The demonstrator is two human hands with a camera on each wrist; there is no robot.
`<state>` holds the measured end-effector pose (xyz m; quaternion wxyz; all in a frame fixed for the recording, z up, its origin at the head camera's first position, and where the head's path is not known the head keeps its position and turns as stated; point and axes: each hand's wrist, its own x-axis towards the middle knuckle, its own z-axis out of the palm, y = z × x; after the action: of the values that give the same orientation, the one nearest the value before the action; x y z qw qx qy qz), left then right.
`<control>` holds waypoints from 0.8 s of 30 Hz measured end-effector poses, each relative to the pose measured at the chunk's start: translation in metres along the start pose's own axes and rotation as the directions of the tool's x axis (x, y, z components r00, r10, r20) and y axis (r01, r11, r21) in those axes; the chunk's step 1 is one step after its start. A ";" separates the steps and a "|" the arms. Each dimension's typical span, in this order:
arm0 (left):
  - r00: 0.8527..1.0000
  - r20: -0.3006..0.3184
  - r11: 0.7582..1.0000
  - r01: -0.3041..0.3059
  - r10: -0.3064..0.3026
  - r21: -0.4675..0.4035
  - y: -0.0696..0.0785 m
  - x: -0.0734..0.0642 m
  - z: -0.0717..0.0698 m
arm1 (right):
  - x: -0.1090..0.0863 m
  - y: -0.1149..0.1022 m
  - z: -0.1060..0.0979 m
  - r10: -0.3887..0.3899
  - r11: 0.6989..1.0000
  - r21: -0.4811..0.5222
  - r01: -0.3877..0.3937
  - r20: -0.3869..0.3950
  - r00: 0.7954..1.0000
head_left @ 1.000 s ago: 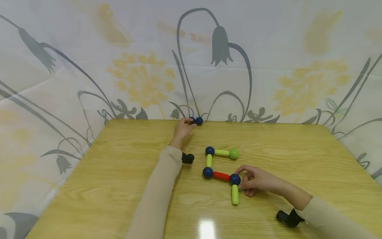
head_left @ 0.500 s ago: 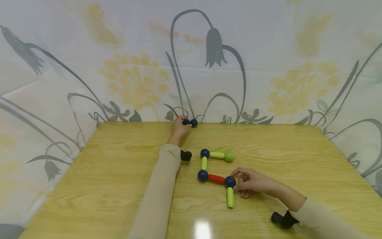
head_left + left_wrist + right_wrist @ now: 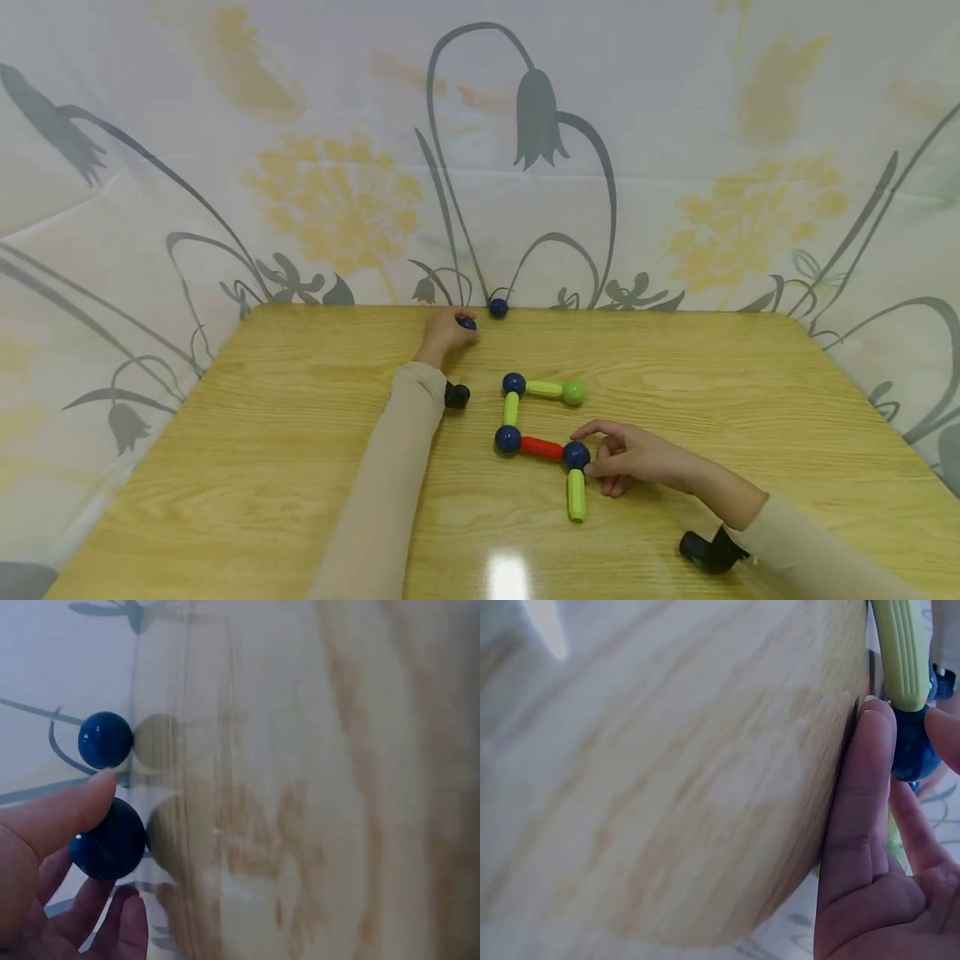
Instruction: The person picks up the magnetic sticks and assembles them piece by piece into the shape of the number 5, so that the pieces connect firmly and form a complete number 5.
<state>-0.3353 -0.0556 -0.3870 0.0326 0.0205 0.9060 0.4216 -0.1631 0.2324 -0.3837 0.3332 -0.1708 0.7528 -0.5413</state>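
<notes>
Near the table's far edge, my left hand point(image 3: 444, 332) grips a glossy blue ball point(image 3: 116, 851) between thumb and fingers. A second blue ball point(image 3: 498, 307) sits just to its right at the edge. My right hand point(image 3: 641, 454) holds a blue corner ball point(image 3: 575, 455) of a magnetic stick-and-ball shape, index finger on top and thumb at its side. From this ball a yellow-green rod point(image 3: 576, 496) points toward me, its near end free. A red rod point(image 3: 542, 448) joins it to another blue ball point(image 3: 507, 439). Two more yellow-green rods and a blue ball lead to a green ball point(image 3: 573, 392).
The wooden table point(image 3: 262, 433) ends at the back against a flower-patterned cloth point(image 3: 660, 125). A black wrist device point(image 3: 712, 551) hangs under the right sleeve, another point(image 3: 457, 395) beside the left wrist. Light glares off the near table.
My left hand reached the two blue balls at the back and drew one toward me, parting it from the other. My right hand stays on the corner ball. The head view shifted slightly.
</notes>
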 end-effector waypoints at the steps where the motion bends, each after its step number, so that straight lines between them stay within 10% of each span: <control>1: 1.000 0.007 1.000 -0.002 0.002 -0.013 0.000 -0.003 -0.001 | 0.000 0.000 0.000 -0.001 1.000 -0.003 0.001 0.000 1.000; 12: 0.990 0.012 0.976 -0.134 0.138 -0.173 0.006 -0.046 -0.013 | 0.000 -0.001 0.000 0.014 1.000 -0.005 -0.014 -0.007 1.000; 24: 0.962 0.160 0.936 -0.166 0.223 -0.312 0.007 -0.110 -0.002 | 0.002 0.002 -0.004 0.019 0.998 0.061 -0.020 0.021 1.000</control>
<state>-0.2259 -0.0595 -0.3761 0.0808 0.1460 0.8187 0.5494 -0.1676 0.2347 -0.3853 0.3511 -0.1588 0.7341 -0.5591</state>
